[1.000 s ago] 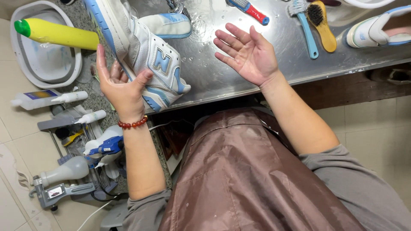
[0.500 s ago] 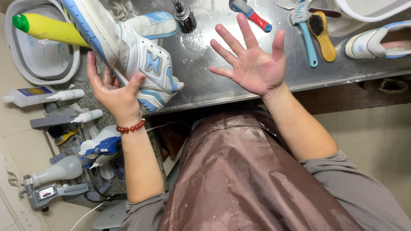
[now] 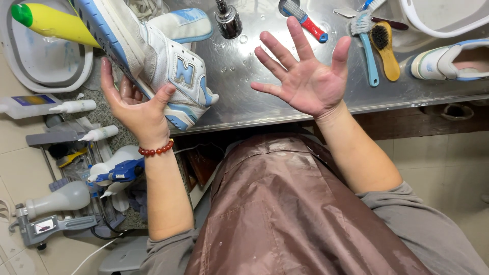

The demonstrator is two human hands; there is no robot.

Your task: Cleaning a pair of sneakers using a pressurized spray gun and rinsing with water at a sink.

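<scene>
A white and light-blue sneaker (image 3: 158, 66) lies tilted over the left edge of a wet steel sink counter (image 3: 254, 102). My left hand (image 3: 133, 107), with a red bead bracelet at the wrist, is open palm up beside the shoe's sole, thumb touching its heel side. My right hand (image 3: 305, 76) hovers palm up over the wet steel with all fingers spread and nothing in it. A faucet head (image 3: 227, 20) hangs just above between the hands.
A yellow bottle (image 3: 56, 23) lies over a grey basin (image 3: 35, 66) at top left. Brushes (image 3: 377, 46) and a red-handled brush (image 3: 305, 20) lie on the steel; a second sneaker (image 3: 448, 61) sits at right. Bottles and tools (image 3: 76, 163) crowd the left floor rack.
My right hand has opened wider, fingers spreading out, and risen slightly. My left hand stays beside the sneaker's sole. The view shifted a little.
</scene>
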